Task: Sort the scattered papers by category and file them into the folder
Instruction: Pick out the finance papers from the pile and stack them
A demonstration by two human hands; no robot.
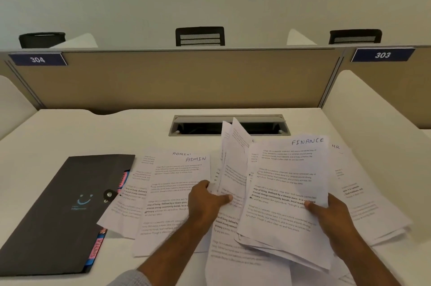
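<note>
A black folder [58, 211] lies shut on the left of the desk, with pink and blue tabs showing at its right edge. Sheets headed ADMIN [177, 183] lie beside it, some overlapping its edge. My right hand [331, 213] grips a stack of sheets whose top one is headed FINANCE [286, 183], lifted off the desk. My left hand [207, 199] pinches a few raised sheets [233, 164] just left of that stack. More papers, one headed HR [363, 194], lie flat on the right, partly hidden by the stack.
A white desk [70, 136] with a cable tray opening [229, 125] at its back edge. A tan partition [175, 78] with labels 304 and 303 stands behind. Three black chair backs show over it. White side dividers flank the desk.
</note>
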